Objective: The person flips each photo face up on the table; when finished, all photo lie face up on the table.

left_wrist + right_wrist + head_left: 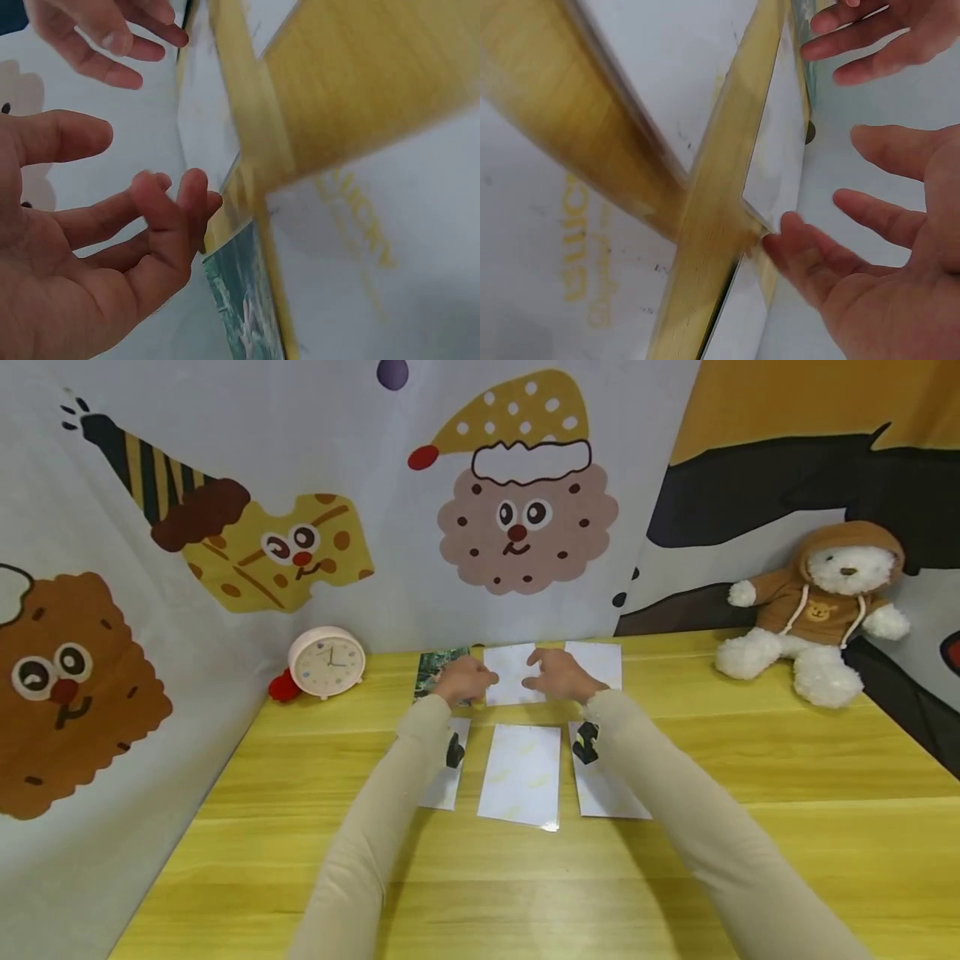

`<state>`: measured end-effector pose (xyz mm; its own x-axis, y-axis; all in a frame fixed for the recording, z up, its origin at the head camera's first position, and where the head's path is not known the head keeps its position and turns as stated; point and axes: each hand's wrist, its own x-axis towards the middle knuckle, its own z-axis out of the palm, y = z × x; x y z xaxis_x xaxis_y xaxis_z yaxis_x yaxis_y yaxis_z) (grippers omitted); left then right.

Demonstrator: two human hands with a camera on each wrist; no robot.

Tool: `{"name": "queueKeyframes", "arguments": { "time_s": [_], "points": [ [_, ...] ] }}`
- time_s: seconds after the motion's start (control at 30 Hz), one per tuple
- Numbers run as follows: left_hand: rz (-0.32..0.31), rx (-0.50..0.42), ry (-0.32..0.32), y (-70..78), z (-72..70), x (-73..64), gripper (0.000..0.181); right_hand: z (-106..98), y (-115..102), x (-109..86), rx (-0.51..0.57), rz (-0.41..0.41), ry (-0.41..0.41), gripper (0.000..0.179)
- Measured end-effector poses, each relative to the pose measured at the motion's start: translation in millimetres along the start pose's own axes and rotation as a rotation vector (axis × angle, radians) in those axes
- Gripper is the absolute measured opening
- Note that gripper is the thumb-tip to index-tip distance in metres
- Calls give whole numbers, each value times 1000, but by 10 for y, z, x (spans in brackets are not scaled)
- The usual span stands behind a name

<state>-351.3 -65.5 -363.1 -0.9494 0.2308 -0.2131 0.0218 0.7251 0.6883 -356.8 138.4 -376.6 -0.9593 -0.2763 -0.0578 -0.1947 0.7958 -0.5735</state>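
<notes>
Six photo-print-sized sheets lie in two rows on the wooden table. At the back left, one shows a green picture (pixel 430 668); the others are white, such as the back middle sheet (pixel 512 675) and the front middle sheet (pixel 521 777). Yellow lettering marks the white sides. Over the right edge of the green picture is my left hand (pixel 462 680), fingers loosely bent with nothing between them. My right hand (pixel 564 677) hovers between the back middle sheet and the back right sheet (pixel 606 662). In the right wrist view, its fingertips (pixel 787 225) come close to a sheet's corner.
Under my forearms lie the front left sheet (pixel 444 787) and the front right sheet (pixel 611 795), each partly hidden. A round alarm clock (pixel 327 662) stands at the back left, beside a red object (pixel 282 687). At the back right sits a white teddy bear (pixel 821 602) against the printed curtain.
</notes>
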Motion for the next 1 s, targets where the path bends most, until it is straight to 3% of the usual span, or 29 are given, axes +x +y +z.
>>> {"name": "queueKeyframes", "arguments": {
  "time_s": [0.27,0.47,0.67,0.83,1.0],
  "points": [
    [8,188,54,80,91,39,24,20,-26,-8,1,5,27,51],
    [44,364,90,127,161,57,35,15,2,-35,150,73,46,60],
    [47,403,84,179,213,52,45,-28,71,-71,346,139,105,65],
    [30,421,112,212,237,33,45,-63,108,-65,494,164,105,70],
    [46,356,123,274,243,8,52,-95,106,-42,678,149,79,67]
  ]
}}
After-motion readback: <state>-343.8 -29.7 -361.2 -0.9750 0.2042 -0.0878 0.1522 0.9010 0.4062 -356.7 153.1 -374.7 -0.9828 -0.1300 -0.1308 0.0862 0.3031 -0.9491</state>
